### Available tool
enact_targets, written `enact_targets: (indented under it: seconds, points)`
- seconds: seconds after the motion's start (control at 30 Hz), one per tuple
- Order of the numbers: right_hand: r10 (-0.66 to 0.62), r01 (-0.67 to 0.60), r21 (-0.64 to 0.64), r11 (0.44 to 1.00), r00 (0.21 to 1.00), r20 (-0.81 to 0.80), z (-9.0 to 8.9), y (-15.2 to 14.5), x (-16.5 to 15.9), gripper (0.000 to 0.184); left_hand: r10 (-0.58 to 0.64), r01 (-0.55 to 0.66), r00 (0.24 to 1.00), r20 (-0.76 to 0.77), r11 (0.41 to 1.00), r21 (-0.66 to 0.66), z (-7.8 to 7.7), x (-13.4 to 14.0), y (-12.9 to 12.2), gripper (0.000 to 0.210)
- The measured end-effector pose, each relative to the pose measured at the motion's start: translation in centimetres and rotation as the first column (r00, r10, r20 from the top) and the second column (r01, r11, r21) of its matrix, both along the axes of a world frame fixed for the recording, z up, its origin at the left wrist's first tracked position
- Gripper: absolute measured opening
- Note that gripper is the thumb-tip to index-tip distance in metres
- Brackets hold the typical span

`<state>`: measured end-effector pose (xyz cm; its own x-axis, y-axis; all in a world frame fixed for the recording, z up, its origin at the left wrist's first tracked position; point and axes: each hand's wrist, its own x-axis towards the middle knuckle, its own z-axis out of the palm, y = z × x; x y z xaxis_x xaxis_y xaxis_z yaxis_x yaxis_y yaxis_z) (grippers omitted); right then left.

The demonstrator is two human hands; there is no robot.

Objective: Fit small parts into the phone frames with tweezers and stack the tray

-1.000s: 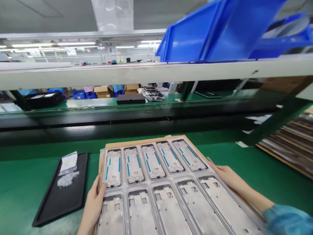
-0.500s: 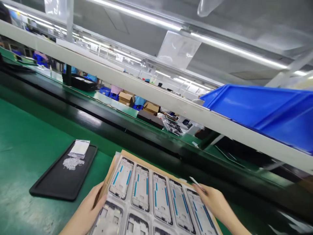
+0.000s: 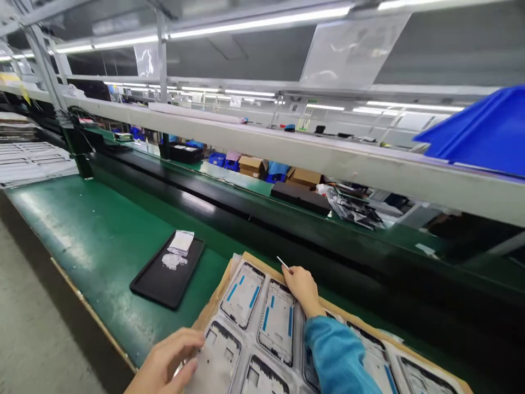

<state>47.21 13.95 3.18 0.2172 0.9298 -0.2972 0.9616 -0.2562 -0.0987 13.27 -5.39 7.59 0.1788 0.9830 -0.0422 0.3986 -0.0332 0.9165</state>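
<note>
A clear plastic tray [image 3: 251,343] holds several phone middle frames, some with blue strips, on a sheet of brown cardboard. My right hand [image 3: 302,289], in a blue sleeve, reaches over the tray's far edge, closed on a slim pale stick-like tool [image 3: 283,265]. Its exact kind is unclear. Below it lies a phone frame [image 3: 276,323] with blue strips; my sleeve covers part of the neighbouring one. My left hand [image 3: 166,358] is at the tray's left edge, fingers curved and thumb apart, with nothing plainly gripped. Beside it is a frame without strips [image 3: 217,355].
Left of the cardboard, a black tray [image 3: 164,282] carries a white packet [image 3: 181,242] and a heap of small clear pieces [image 3: 174,261]. A pale shelf rail [image 3: 262,143] crosses ahead, bearing a blue bin [image 3: 484,134]. The green bench's front edge [image 3: 88,306] runs along the left.
My view has turned left. My right hand has moved from the right end of the tray's far row to its left part, tool still held. My left hand has loosened from the tray's edge.
</note>
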Motion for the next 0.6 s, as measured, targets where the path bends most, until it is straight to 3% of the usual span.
enact_targets:
  seconds: [0.13, 0.23, 0.33, 0.43, 0.5, 0.6]
  points:
    - [-0.044, 0.044, -0.060, 0.997, 0.999, 0.015, -0.4, -1.1, 0.7, 0.036, -0.155, 0.174, 0.973, -0.174, 0.980, 0.101, 0.9, 2.5, 2.2, 0.030]
    - [-0.054, 0.055, -0.083, 0.995, 0.998, 0.012, -0.3, -2.0, 0.8, 0.039, -0.066, 0.113, 0.959, -0.274, 0.981, 0.159, 0.1, 2.1, 4.5, 0.031]
    - [-0.047, 0.047, -0.082, 0.995, 0.999, 0.003, 0.1, -2.5, 0.8, 0.040, 0.169, -0.105, 0.910, -0.378, 0.978, 0.182, -1.6, -1.6, 7.3, 0.033]
    - [-0.031, 0.031, -0.077, 0.997, 0.999, -0.006, 0.4, -2.7, 0.8, 0.040, 0.341, -0.280, 0.797, -0.498, 0.940, 0.194, -3.3, -6.3, 10.0, 0.029]
    - [-0.017, 0.016, -0.076, 0.997, 1.000, -0.013, 0.5, -2.8, 0.7, 0.038, 0.355, -0.310, 0.736, -0.577, 0.934, 0.179, -4.4, -8.5, 11.4, 0.020]
    - [0.000, -0.001, -0.075, 0.997, 1.000, -0.021, 0.7, -2.8, 0.7, 0.036, 0.303, -0.288, 0.665, -0.682, 0.947, 0.141, -5.6, -9.7, 12.7, 0.016]
